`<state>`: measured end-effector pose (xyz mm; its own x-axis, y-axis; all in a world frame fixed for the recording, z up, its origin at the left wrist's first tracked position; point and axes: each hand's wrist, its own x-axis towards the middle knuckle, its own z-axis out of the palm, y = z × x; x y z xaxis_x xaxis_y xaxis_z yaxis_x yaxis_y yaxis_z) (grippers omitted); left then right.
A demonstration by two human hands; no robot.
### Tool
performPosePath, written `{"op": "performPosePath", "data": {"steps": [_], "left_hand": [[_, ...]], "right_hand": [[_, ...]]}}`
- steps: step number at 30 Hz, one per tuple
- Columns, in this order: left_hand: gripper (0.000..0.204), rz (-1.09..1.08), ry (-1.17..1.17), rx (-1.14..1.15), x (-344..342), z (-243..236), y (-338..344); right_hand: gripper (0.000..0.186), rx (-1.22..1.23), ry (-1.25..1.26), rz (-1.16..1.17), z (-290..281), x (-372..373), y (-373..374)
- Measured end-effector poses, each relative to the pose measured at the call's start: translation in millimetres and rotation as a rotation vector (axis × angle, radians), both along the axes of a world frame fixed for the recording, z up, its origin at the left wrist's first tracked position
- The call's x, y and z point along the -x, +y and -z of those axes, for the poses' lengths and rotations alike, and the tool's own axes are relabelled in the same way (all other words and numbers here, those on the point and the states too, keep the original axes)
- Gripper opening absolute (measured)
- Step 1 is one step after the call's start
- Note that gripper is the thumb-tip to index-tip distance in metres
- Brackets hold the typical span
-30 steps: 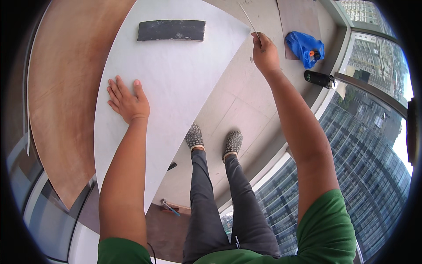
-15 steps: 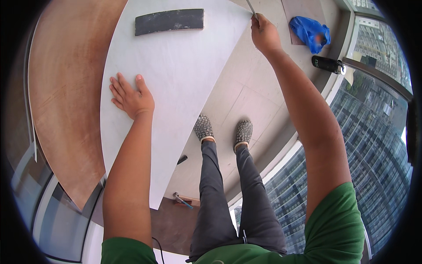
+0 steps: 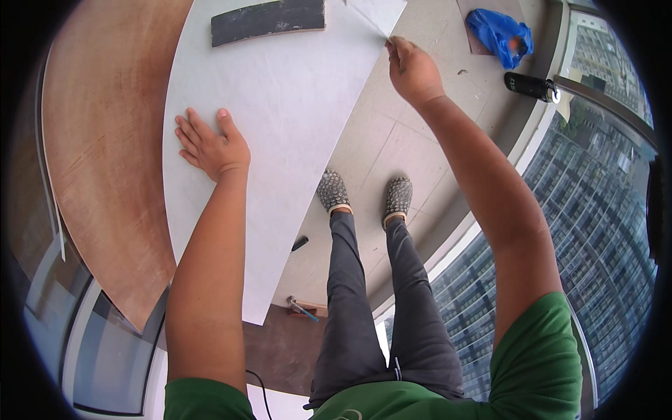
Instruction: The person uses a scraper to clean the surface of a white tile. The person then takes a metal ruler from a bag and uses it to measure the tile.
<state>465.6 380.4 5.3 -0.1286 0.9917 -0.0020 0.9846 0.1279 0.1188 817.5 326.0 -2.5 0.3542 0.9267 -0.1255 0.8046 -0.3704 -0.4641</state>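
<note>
Palm down, your left hand rests (image 3: 213, 145) on the white panel (image 3: 294, 126), its four fingers close together and the thumb standing apart. How is the right one set?

Your right hand (image 3: 413, 66) has its fingers closed on the near end of a thin tool (image 3: 367, 19), just beyond the panel's right edge. The far part of that tool slants up and left over the white surface, too blurred to tell whether it is a blade or a file, or whether it touches the edge.

And where does the panel lie, for you?

In front of you and left of your legs, narrowing toward you, with the brown panel (image 3: 105, 154) beside it on the left. Whether the two overlap, you cannot tell from here.

So what would make your stroke a good one?

Steady weight through the left palm, I'd judge, spread wide enough that the panel doesn't slide or chatter. Then a light, even pull at one constant angle, your wrist and tool moving as one along the straight edge.

Anything to watch?

Your dark curved block (image 3: 269, 22) sits on the panel near the tool's far end; give it room. Your right knuckles are close to that edge too, so a slip could scrape them.
</note>
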Motion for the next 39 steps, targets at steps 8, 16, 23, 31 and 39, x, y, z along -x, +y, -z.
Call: {"op": "performPosePath", "data": {"steps": [8,16,23,31,39], "left_hand": [[0.08,0.001,-0.006,0.003,-2.4,-1.3,0.1],[0.077,-0.013,0.034,0.002,0.4,-2.4,-1.1],[0.077,-0.011,0.04,-0.001,-0.9,0.9,-0.2],[0.078,-0.011,0.037,-0.016,2.9,2.9,-0.1],[0.08,-0.001,-0.041,0.022,-4.3,-4.1,-0.1]], "right_hand": [[0.026,0.145,0.192,-0.37,-16.3,115.6,-116.4],[0.024,0.044,0.679,0.381,-31.1,63.6,-57.5],[0.03,0.023,0.535,0.385,-9.8,-34.7,21.2],[0.032,-0.01,0.416,0.34,10.0,-39.7,40.0],[0.028,-0.064,0.212,0.203,15.4,-17.0,22.1]]}}
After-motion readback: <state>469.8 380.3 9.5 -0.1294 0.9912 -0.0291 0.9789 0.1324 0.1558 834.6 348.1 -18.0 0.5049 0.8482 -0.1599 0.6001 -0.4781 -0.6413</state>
